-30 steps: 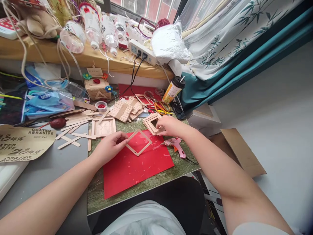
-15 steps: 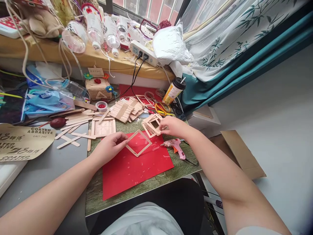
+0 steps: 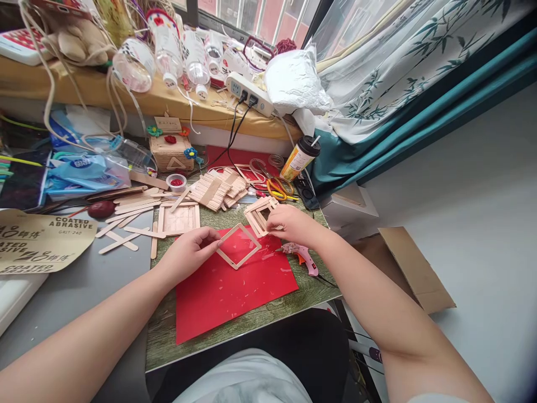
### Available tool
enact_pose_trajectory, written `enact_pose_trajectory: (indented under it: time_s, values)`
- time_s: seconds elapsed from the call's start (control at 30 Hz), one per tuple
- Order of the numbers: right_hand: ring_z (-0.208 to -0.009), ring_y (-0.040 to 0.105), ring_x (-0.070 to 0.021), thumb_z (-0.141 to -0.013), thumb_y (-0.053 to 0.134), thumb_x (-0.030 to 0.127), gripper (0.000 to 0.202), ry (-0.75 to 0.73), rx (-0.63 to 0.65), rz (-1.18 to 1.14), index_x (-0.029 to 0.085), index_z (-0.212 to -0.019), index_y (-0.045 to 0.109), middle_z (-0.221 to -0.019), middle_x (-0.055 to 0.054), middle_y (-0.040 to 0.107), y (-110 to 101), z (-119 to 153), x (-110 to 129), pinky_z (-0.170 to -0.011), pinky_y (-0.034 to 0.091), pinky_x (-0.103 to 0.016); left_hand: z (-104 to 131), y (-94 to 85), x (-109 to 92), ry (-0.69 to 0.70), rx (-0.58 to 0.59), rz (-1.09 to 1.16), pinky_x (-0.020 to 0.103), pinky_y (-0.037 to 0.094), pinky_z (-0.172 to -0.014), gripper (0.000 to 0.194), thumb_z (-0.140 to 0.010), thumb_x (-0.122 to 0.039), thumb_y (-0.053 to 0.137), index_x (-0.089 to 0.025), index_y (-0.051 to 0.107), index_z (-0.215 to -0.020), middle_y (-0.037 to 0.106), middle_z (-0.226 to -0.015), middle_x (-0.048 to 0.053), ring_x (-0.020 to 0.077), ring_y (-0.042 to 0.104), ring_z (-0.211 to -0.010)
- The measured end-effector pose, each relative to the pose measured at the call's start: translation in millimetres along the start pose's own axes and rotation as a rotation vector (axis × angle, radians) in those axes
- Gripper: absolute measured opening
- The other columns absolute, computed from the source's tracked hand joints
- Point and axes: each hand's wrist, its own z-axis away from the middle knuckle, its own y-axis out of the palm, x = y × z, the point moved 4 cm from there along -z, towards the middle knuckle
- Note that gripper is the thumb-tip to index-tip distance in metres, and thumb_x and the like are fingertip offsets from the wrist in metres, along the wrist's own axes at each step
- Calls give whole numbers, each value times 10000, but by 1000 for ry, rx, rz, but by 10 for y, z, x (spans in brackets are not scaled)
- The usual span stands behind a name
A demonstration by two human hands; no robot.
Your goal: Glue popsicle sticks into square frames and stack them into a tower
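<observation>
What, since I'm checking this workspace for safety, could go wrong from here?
The pink pistol-shaped glue gun lies close to the right hand; if hot, which I cannot tell, it might burn. The left hand holds a thin square frame of pale wooden sticks by one corner, so a joint might give way. The right hand touches a pile of square pale wooden frames, which might slide apart if jostled.

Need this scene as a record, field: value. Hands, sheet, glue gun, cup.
left hand: pinching a corner of a square stick frame, over the sheet
right hand: fingers at the stacked frames; exact grip hidden
red sheet: on the green table
glue gun: pink, lying at the sheet's right edge, nozzle toward the sheet
cup: black lid, straw in, beyond the stacked frames
</observation>
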Motion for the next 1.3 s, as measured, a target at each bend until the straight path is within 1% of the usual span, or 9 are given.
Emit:
enact_pose_trajectory:
  time_s: [0.17,0.27,0.37,0.67,0.77,0.9,1.0,1.13,1.3]
  values:
    - [-912,623,-232,-884,783,178,39,18,23,7,209,-896,762,-893,-51,738,121,-40,30,-869,410,-343,-3,4,7,-5,11,5,305,494,-722,376,-972,-608,588,-253,707,-1013,771,-979,27,213,669,-837]
    - [-927,606,-238,-876,798,209,77,44,20,58,204,-937,752,-916,-57,723,153,-50,68,-862,393,-343,2,0,-6,-5,10,6,312,498,-730,378,-974,-607,586,-251,706,-1017,772,-975,27,214,672,-834]
    - [-932,592,-242,-913,762,217,32,27,33,130,192,-897,748,-896,-66,701,172,-67,119,-870,382,-349,10,-5,-26,0,10,10,316,501,-737,380,-980,-604,577,-248,707,-1019,774,-986,31,218,677,-844]
    - [-925,590,-236,-952,725,274,172,-14,79,226,201,-808,783,-889,-66,695,260,-148,90,-847,385,-363,1,1,-17,0,12,24,323,511,-757,367,-977,-598,585,-254,705,-1024,771,-1025,33,223,684,-872]
    - [-916,597,-231,-959,719,276,173,-36,32,202,208,-819,795,-902,-67,704,156,-139,59,-851,398,-364,2,-5,-24,1,13,21,324,505,-764,361,-975,-597,590,-256,703,-1017,767,-1025,27,220,681,-875]
    - [-898,613,-227,-967,719,293,162,-8,-37,88,224,-861,821,-904,-67,725,-112,-32,-73,-853,429,-358,11,-17,-35,-9,18,11,329,493,-772,366,-977,-604,585,-261,705,-1020,764,-1018,21,220,675,-880]
    - [-887,615,-222,-976,702,280,155,21,-36,88,237,-924,842,-908,-65,732,-221,91,-203,-840,423,-353,12,-16,-32,-18,22,10,329,488,-764,367,-975,-603,586,-259,703,-1025,763,-1011,22,220,670,-873]
    - [-834,589,-204,-975,714,316,150,21,30,167,255,-947,848,-860,-52,707,-100,207,-308,-769,374,-336,7,-10,-32,-11,22,6,319,481,-754,358,-978,-596,584,-260,702,-1019,760,-1003,14,214,665,-863]
    - [-887,588,-207,-927,774,282,69,46,61,206,250,-921,835,-944,-53,735,110,256,-346,-802,351,-338,5,-9,-35,-7,21,-7,315,476,-757,356,-987,-587,580,-255,703,-1021,760,-995,14,208,658,-855]
